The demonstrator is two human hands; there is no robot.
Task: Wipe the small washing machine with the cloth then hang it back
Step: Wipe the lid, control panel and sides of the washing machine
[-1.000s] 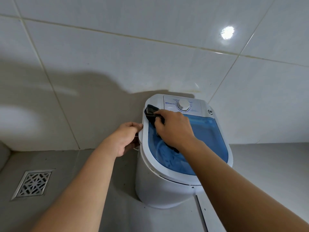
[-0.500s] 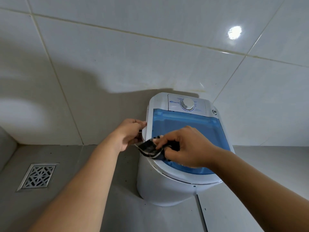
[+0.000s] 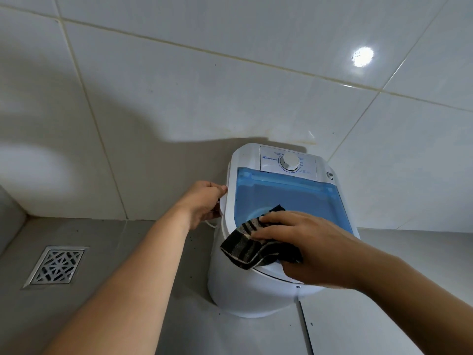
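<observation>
Right hand [image 3: 304,248] presses the striped cloth [image 3: 252,249] flat on the washer's near-left rim. Left hand [image 3: 202,203] grips the small washing machine [image 3: 256,295] by its left edge. Blue lid [image 3: 289,196] runs lengthwise away toward the wall, so the right's nearer.

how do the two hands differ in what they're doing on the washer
The right hand lies flat, pressing the striped cloth on the washing machine's front rim; the left hand is bare, curled around its left side. Both touch the machine.
</observation>
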